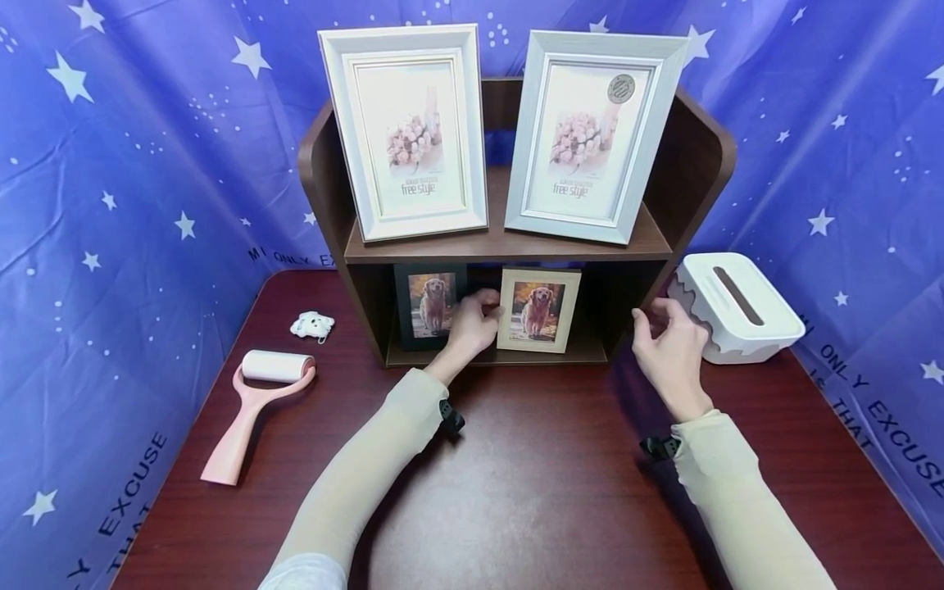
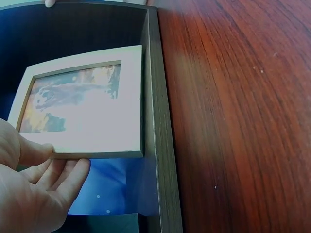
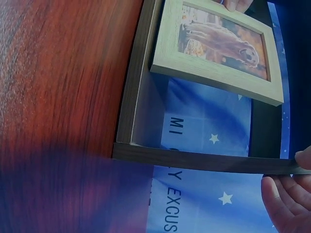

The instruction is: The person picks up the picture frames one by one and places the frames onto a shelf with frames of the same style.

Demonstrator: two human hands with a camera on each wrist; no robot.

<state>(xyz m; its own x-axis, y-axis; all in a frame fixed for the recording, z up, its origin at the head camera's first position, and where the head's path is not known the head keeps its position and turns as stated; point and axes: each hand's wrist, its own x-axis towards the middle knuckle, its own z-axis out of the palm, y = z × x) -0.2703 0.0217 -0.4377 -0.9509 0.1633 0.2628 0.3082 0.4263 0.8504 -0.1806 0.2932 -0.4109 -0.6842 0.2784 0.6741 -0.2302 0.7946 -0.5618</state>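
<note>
A dark brown two-tier shelf (image 1: 509, 247) stands on the table. On its lower tier is a light wood photo frame (image 1: 503, 328) with a golden dog picture. My left hand (image 1: 470, 329) pinches that frame by its left edge, thumb in front and fingers at the side, as the left wrist view shows. Left of the hand stands a dark photo frame (image 1: 404, 315) with a similar dog picture, partly covered by the hand. My right hand (image 1: 674, 352) grips the shelf's right side panel (image 3: 204, 161) between thumb and fingers.
On the upper tier lean a white frame (image 1: 468, 164) and a pale grey frame (image 1: 524, 172). A white tissue box (image 1: 767, 315) stands close to my right hand. At the left lie a pink-handled lint roller (image 1: 247, 418) and a small white dog-shaped item (image 1: 313, 325). A starry blue curtain (image 1: 147, 205) surrounds the table.
</note>
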